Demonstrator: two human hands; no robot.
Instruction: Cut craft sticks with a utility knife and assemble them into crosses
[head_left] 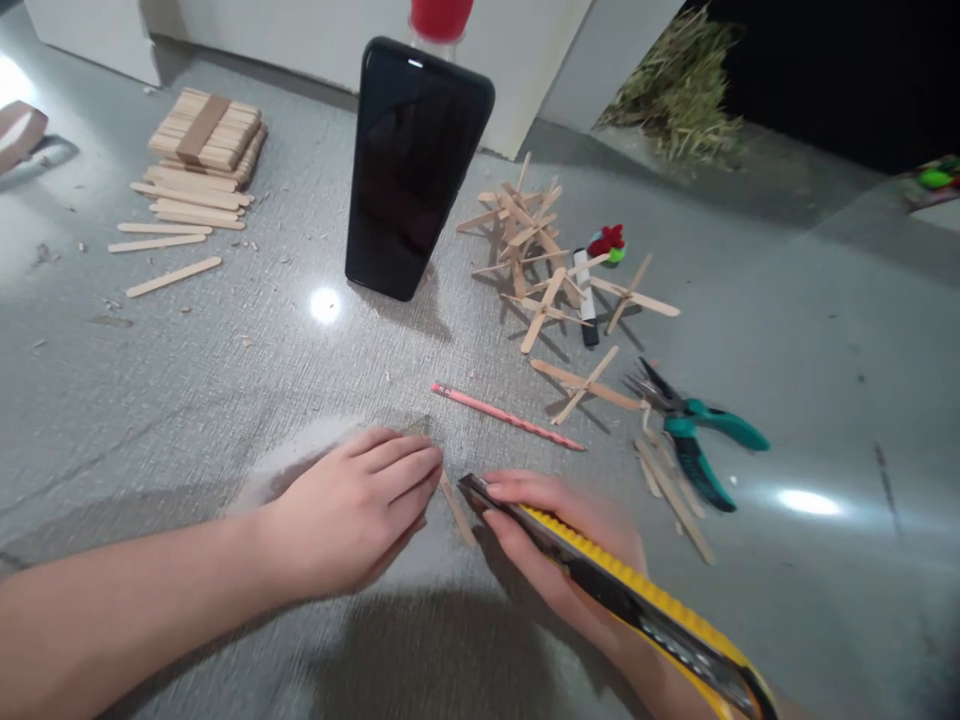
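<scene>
My left hand (367, 505) is closed over a wooden craft stick (457, 512), whose lower part sticks out past the fingers on the right. In my right hand (555, 540) is a yellow and black utility knife (637, 590). Its tip is close to the stick; whether they touch I cannot tell. A whitish patch (300, 455) shows on the surface around my left hand. Just beyond both hands lies a pink pencil (510, 416).
A black phone (412, 170) stands propped before a red-capped bottle (441, 20). Bundled craft sticks (240, 125) lie at back left, loose ones in front. Crossed sticks (532, 225) and a black-and-white marker (585, 300) are right of the phone. Teal pliers (686, 420) rest near stick pieces (679, 490).
</scene>
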